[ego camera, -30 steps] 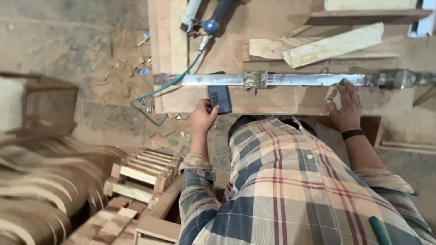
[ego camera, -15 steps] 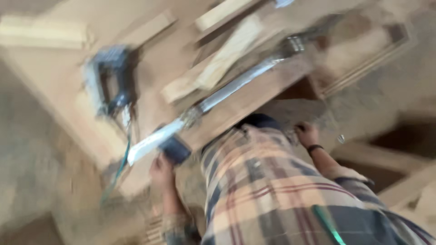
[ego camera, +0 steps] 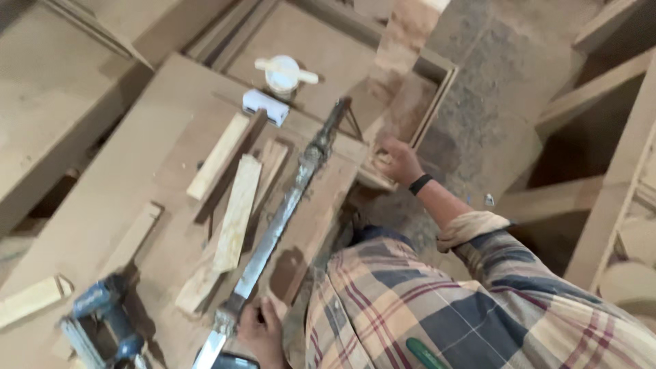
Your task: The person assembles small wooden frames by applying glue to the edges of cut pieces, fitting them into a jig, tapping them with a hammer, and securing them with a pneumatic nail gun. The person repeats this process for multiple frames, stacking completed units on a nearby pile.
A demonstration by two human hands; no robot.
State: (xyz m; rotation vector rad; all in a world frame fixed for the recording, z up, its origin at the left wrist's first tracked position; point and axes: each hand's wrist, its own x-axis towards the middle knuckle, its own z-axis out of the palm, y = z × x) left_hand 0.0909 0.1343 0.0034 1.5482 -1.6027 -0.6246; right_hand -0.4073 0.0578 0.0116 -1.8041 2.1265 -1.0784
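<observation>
A long metal bar clamp [ego camera: 283, 215] lies diagonally across a wooden board on the workbench [ego camera: 123, 178]. My left hand [ego camera: 258, 333] is at the bottom, closed around the clamp's near end beside a dark handle part [ego camera: 232, 361]. My right hand [ego camera: 398, 161], with a black wristband, reaches out to the bench's far corner and grips a small wood piece [ego camera: 374, 174] there. My plaid sleeves and shirt fill the lower right.
Loose wooden slats [ego camera: 236, 212] lie left of the clamp. A blue power tool [ego camera: 102, 314] sits at the lower left. A white round container [ego camera: 281, 72] and a small white box [ego camera: 265, 106] stand farther back. Wooden frames [ego camera: 615, 191] stand at the right.
The view has swung right and tilted. My right hand has left the clamp's end and reached to the wood piece at the bench corner. The left hand stays at the clamp's near end.
</observation>
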